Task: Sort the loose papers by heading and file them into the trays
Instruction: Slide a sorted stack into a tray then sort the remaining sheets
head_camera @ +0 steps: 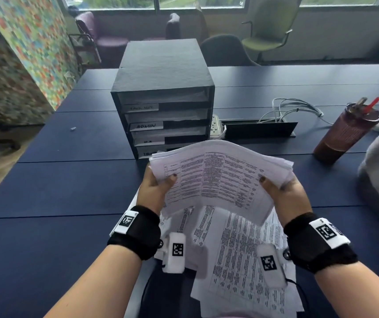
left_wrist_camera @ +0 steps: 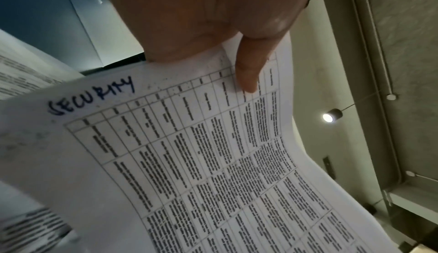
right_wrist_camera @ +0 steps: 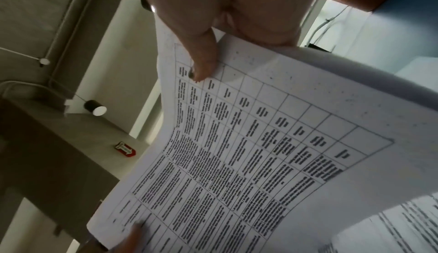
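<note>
Stack of papers point(head_camera: 220, 177): we see it raised above the table point(head_camera: 46, 191), before the trays point(head_camera: 163, 115); handwritten "SECURITY".
Left hand point(head_camera: 154, 189): pinches the stack's left edge.
Right hand point(head_camera: 285, 193): pinches its right edge.
Tray labels: we read one, "ADMIN" point(head_camera: 146, 126); the others are blurred.
Loose sheets point(head_camera: 241, 260): lying under our wrists.

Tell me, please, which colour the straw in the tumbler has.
Red. The straw sticks out of the brown tumbler at the table's right; the head view shows it best.
</note>
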Tool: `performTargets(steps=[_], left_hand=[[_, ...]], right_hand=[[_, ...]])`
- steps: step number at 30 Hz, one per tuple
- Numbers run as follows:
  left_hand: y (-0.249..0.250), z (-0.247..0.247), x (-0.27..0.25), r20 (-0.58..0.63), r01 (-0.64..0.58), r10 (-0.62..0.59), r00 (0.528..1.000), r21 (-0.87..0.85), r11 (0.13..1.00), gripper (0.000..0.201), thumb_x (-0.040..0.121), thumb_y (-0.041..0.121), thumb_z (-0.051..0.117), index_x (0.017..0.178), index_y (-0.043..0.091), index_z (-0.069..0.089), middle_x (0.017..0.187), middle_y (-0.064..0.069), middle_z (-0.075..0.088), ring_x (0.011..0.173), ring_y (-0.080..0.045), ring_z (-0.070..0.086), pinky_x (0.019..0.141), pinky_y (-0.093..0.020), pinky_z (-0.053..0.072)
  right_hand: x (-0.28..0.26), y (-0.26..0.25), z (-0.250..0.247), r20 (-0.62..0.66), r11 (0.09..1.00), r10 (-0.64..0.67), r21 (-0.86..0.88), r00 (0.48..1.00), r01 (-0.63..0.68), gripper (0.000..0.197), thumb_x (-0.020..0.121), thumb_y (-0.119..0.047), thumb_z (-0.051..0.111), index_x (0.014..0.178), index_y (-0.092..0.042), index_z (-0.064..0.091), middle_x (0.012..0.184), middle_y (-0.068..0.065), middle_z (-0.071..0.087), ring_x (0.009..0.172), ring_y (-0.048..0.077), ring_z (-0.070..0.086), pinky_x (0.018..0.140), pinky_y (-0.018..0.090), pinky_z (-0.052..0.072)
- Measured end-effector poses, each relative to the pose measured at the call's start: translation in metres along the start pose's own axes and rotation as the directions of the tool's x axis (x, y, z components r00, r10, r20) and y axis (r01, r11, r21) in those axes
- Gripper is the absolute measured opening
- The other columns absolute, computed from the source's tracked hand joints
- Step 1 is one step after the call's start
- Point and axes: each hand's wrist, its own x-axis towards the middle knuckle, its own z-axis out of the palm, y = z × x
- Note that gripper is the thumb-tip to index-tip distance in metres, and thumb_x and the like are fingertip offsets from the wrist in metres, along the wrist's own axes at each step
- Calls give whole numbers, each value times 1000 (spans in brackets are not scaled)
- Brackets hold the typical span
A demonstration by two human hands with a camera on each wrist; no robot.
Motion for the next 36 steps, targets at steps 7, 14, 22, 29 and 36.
performTargets(steps=[7, 14, 22, 29, 36], left_hand=[[-25, -18, 0, -6, 142, -143, 990, 141, 980, 41, 75, 1, 73, 110, 20, 61, 98, 3, 72, 100, -21, 64, 90, -39, 50], [-34, -14, -3, -91, 146, -126, 988, 264, 953, 31, 90, -4, 55, 106, 22, 62, 93, 12, 68, 88, -6, 62, 77, -22, 47], [-6, -34, 5, 32, 35, -52, 998, 406, 913, 33, 88, -3, 58, 85, 30, 61, 80, 13, 66, 73, -4, 59, 70, -23, 45], [10, -49, 12, 170, 107, -185, 968, 388, 916, 40, 86, -17, 52, 88, 21, 65, 81, 9, 74, 85, -15, 68, 81, -30, 53], [15, -67, 22, 209, 162, -297, 932, 492, 855, 24, 78, 1, 73, 85, 24, 70, 91, -4, 74, 83, -22, 69, 88, -40, 53]], right_hand=[[-4, 4, -13, 46, 998, 57, -2, 997, -57, 55, 60, -19, 84, 109, -10, 60, 99, 6, 72, 90, 18, 69, 71, 22, 54], [0, 4, -13, 9, 994, 106, 4, 994, -106, 32, 76, 6, 68, 106, -3, 64, 89, 2, 74, 81, 14, 69, 69, 27, 54], [12, -27, -28, 76, 987, -113, -104, 991, 120, 41, 72, 11, 70, 100, -18, 60, 87, 3, 63, 70, 2, 60, 68, 14, 52], [7, -41, -27, 290, 728, -31, -649, 956, 220, 22, 73, -16, 79, 88, -29, 70, 92, -9, 65, 82, 7, 60, 76, 21, 48], [3, 6, -11, 273, 759, 236, -651, 933, -2, 24, 82, -16, 71, 105, -18, 67, 90, -7, 71, 78, 5, 67, 76, 20, 50]])
